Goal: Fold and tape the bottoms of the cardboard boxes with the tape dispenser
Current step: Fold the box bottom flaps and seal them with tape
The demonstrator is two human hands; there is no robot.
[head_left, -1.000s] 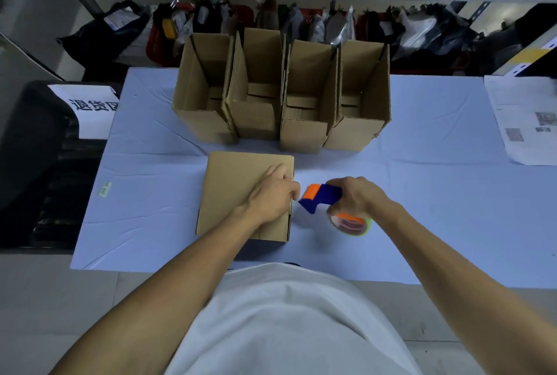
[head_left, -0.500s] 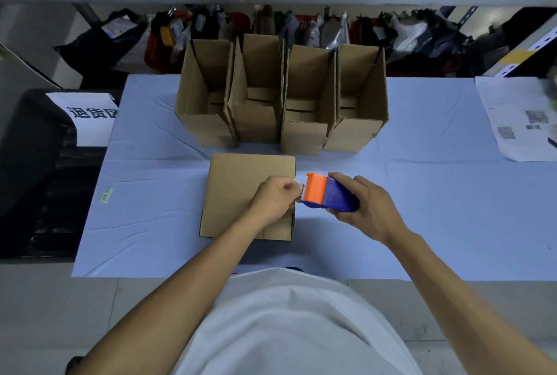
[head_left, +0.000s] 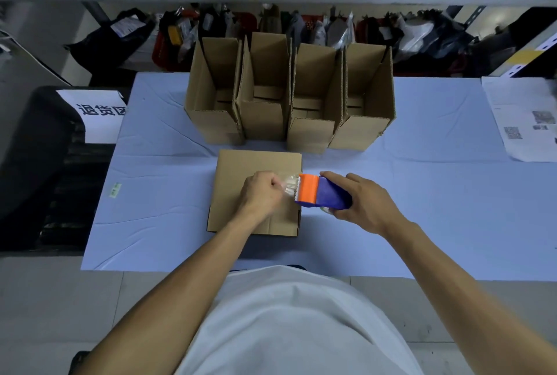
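Only readable writing here is the white paper sign (head_left: 96, 112) off the table's left edge, big black characters 退货区; the printed sheet (head_left: 524, 121) on the right is too blurry. My left hand (head_left: 260, 194) sits on the brown cardboard box (head_left: 241, 172), bottom up on the pale blue table (head_left: 437, 194), fingers pinching the clear tape end (head_left: 290, 185). My right hand (head_left: 366, 204) grips the blue-and-orange tape dispenser (head_left: 321, 192), just past the box's right edge. Four open boxes (head_left: 289, 97) stand behind.
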